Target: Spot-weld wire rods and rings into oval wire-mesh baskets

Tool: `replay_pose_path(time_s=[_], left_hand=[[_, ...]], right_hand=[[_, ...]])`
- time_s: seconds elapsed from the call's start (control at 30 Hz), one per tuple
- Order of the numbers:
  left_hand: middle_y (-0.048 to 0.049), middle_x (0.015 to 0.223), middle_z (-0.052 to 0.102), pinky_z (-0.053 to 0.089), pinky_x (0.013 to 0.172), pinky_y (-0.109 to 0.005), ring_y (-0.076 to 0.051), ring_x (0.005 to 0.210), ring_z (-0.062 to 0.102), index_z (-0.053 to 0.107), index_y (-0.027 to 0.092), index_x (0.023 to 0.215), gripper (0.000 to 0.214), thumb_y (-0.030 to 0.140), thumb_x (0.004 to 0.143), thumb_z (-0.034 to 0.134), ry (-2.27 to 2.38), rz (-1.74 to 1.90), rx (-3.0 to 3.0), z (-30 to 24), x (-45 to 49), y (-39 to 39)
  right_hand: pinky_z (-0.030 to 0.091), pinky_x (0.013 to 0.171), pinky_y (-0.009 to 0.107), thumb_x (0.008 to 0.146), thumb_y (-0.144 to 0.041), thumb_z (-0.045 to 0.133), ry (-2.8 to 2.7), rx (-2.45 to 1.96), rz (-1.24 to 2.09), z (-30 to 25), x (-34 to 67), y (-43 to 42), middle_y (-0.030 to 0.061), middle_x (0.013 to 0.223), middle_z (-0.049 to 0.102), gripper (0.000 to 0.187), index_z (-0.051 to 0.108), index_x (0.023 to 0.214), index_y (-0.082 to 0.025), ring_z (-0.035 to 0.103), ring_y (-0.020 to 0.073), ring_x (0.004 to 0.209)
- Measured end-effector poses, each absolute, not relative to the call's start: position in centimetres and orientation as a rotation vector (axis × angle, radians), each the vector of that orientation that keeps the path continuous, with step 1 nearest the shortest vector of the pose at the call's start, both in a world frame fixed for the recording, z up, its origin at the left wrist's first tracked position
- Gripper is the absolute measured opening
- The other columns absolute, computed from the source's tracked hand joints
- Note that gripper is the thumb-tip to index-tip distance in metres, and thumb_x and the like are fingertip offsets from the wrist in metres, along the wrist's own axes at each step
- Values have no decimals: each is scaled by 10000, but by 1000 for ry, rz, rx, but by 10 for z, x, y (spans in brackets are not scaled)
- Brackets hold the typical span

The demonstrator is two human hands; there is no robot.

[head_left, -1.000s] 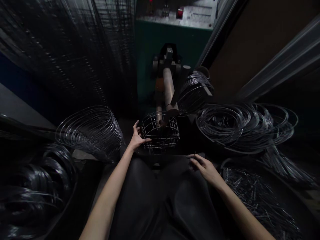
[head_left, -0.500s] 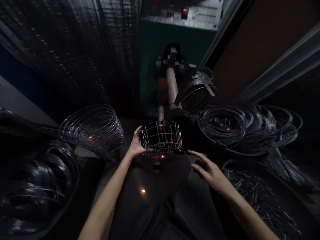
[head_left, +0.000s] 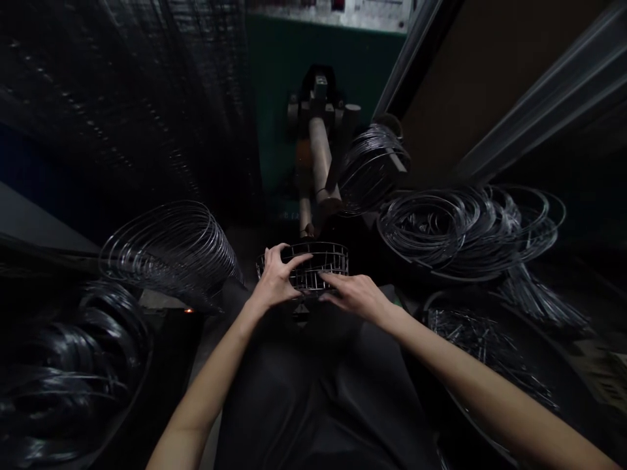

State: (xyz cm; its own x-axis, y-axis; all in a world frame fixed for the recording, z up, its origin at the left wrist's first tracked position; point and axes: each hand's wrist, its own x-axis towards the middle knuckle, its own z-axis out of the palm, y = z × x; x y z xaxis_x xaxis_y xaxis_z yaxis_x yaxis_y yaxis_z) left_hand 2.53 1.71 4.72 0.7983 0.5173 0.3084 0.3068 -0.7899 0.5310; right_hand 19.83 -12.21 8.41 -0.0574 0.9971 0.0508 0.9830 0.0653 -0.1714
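Note:
A round wire basket (head_left: 333, 260) with a grid of thin metal bars sits in front of me, below the welding machine's cylindrical arms (head_left: 321, 153). My left hand (head_left: 274, 277) grips its near left side, with some fingers over the rim and others spread along the wall. At the near right wall is my right hand (head_left: 360, 297), its thumb and fingers drawn close together against the bars. The short wire seen in it a moment earlier is hard to make out there now.
Coils of wire stand at the left (head_left: 171, 248) and lie at the right (head_left: 460, 228). A dark tub (head_left: 553, 346) of short cut wires is by my right forearm. More shiny wire rings (head_left: 108, 326) fill the lower left. Behind the arms rises a green machine body (head_left: 274, 78).
My right hand has moved left to the basket with the short wire. My left hand has shifted over the basket's near wall. The orange sparks near the basket are gone; the view has moved slightly.

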Motion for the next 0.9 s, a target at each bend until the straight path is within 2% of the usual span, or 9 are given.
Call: replay_pose_path(time_s=[0.1,0.27,0.63,0.9], left_hand=[[-111,1313,261,264,1088,-617,-367,1288,300,504,345,1327,843,441,566,854,645,580,2451,47,23,17],[-104,1317,239,275,1096,-596,-367,1302,276,486,355,1341,874,414,555,864,668,597,2414,49,24,20],[-97,1310,229,295,1089,-584,-368,1284,287,511,348,1319,869,395,532,877,706,631,2393,51,30,34],[-76,1288,254,362,1074,-516,-340,1248,308,515,366,1311,881,410,512,884,706,614,2358,52,34,44]], right_hand=[[513,564,250,901,-269,548,-2307,-1983,-38,83,200,-123,63,1173,680,366,597,1258,-208,713,205,837],[516,580,224,908,-277,533,-2320,-1828,-200,86,209,-115,49,1146,693,345,614,1239,-225,713,174,825],[512,562,212,896,-271,560,-2329,-1800,-234,95,216,-100,37,1130,701,349,612,1240,-249,715,167,820],[501,557,211,906,-289,553,-2347,-1845,-221,100,219,-87,11,1111,706,323,625,1218,-249,712,162,837]])
